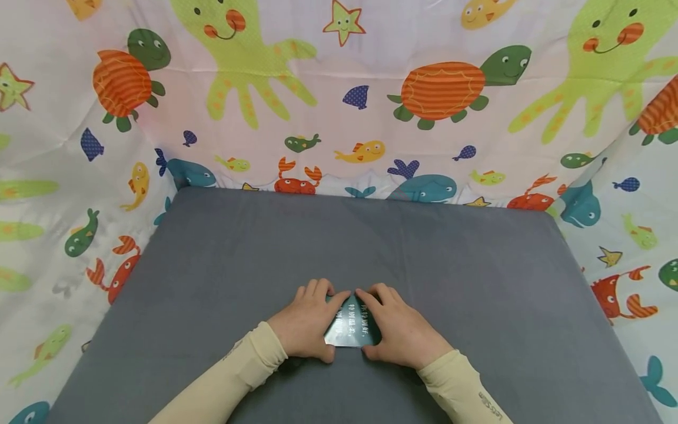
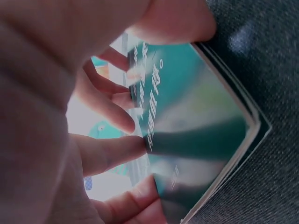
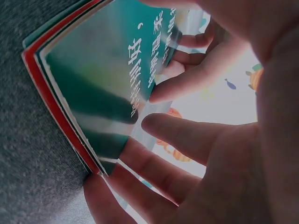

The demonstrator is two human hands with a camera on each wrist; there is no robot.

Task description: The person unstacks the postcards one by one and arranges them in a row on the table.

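Note:
A small stack of glossy dark green cards (image 1: 349,331) with white printed characters lies at the near middle of the grey table. My left hand (image 1: 303,323) holds its left side, with the thumb at the near edge and fingers toward the far edge. On the right side, my right hand (image 1: 401,331) holds it the same way. Several layers show along the edge of the cards (image 3: 86,86) in the right wrist view, a red one among them. In the left wrist view, a corner of the cards (image 2: 205,105) points toward the cloth, and fingers hide the far edge.
Grey cloth (image 1: 296,241) covers the table around both hands. White curtains (image 1: 365,59) printed with turtles, crabs and whales hang behind the table and along its left and right sides. Beige sleeves (image 1: 233,368) cover both forearms.

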